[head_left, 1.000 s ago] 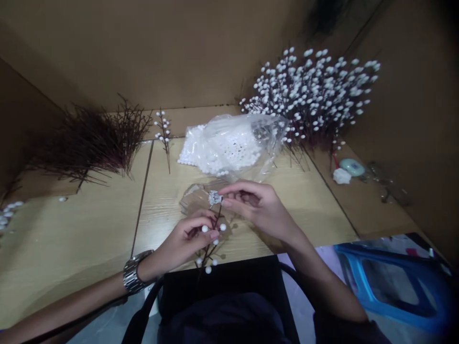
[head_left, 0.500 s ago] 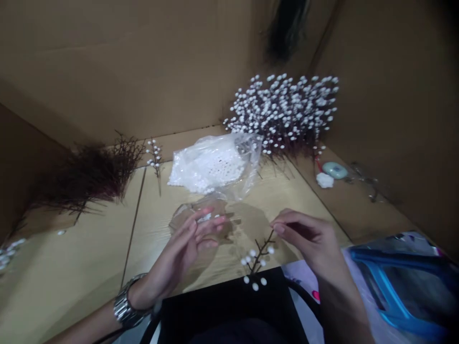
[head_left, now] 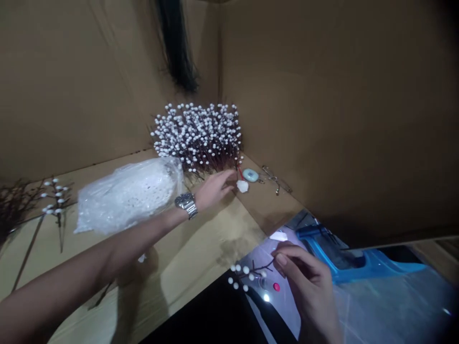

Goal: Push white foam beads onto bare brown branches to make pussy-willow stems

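My right hand (head_left: 308, 282), low at the right, pinches the bare end of a brown artificial berry twig (head_left: 247, 274). White berries tip its branches, which point left above my lap. My left hand (head_left: 214, 190), with a metal watch (head_left: 187, 205) at the wrist, is stretched across to the far right part of the table. Its fingers are apart, close to a white lump (head_left: 243, 186) and the thin red piece above it; whether they touch is unclear. Just behind this hand stands a dense bunch of white-berried twigs (head_left: 201, 134).
A clear plastic bag of white berries (head_left: 125, 196) lies left of the bunch. Farther left are a lone berry twig (head_left: 57, 198) and bare brown twigs (head_left: 14, 205). A pale green oval object (head_left: 250, 175) and glasses (head_left: 276, 180) lie by the cardboard wall (head_left: 322, 119). A blue plastic frame (head_left: 373, 265) is at right.
My left hand has moved from the table's middle to the far right, beside the white lump. The view has turned right. My right hand still holds the twig, now pointing more to the left.
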A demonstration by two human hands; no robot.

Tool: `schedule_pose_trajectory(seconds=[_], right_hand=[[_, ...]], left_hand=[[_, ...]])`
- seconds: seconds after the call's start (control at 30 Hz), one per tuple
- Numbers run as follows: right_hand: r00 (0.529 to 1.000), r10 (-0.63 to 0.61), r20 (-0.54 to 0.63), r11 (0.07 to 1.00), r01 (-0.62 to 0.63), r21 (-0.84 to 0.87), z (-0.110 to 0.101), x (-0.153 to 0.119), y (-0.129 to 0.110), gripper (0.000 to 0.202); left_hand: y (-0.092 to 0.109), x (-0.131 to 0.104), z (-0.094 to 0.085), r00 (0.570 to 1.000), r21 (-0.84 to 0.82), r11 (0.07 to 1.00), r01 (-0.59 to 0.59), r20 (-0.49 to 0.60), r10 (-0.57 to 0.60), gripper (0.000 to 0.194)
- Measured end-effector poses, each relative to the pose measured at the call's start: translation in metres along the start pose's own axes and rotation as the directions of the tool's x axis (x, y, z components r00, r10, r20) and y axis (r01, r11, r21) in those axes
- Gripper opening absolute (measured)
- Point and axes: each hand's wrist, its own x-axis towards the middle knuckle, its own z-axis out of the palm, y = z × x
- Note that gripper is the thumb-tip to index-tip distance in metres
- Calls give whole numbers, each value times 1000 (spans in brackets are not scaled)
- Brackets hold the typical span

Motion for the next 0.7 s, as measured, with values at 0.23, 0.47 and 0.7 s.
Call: schedule_pose_trajectory(seconds=[0.23,0.47,0.7], right_hand=[[999,35,12,999,-35,4,-20,6,7,11],[992,98,76,995,-99,18,-19,12,11,14],[989,106,106,993,-110,35,-18,13,11,13]], left_hand=[[-23,38,26,993,26,996,-84,84,81,31],[-15,41,30,984,78,993,-86,162,73,27],[-11,45,29,985,65,996,-55,169,43,32]])
